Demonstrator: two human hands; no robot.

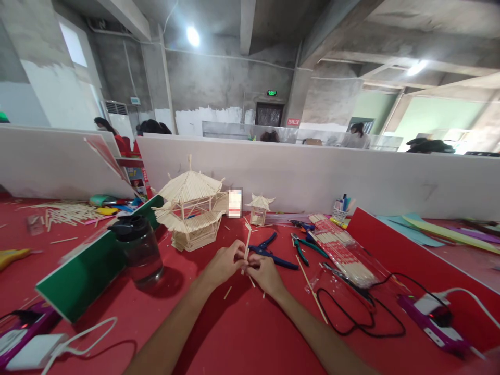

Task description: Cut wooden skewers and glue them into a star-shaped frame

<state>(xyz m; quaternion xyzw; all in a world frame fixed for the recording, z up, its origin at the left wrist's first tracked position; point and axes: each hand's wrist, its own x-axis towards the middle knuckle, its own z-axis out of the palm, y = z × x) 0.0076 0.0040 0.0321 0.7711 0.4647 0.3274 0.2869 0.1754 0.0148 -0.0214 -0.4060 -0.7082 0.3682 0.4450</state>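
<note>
Over the middle of the red table, my left hand (229, 261) and my right hand (265, 271) meet with fingers pinched around thin pale wooden sticks (248, 239), held roughly upright. How the sticks join is hidden by my fingertips. Just behind my right hand lies a blue two-handled hand tool (281, 260). A large pavilion model (191, 224) built from sticks stands to the left behind my hands, and a small pavilion model (258, 214) stands near the partition. Short stick offcuts (227, 292) lie close to my hands.
Left of my arms stand a dark water bottle (140, 255) and a green divider (88, 273). On the right are green-handled pliers (307, 247), packs of sticks (344, 250), a black cable (351, 329) and a purple power strip (433, 328). A white partition (312, 177) rises behind.
</note>
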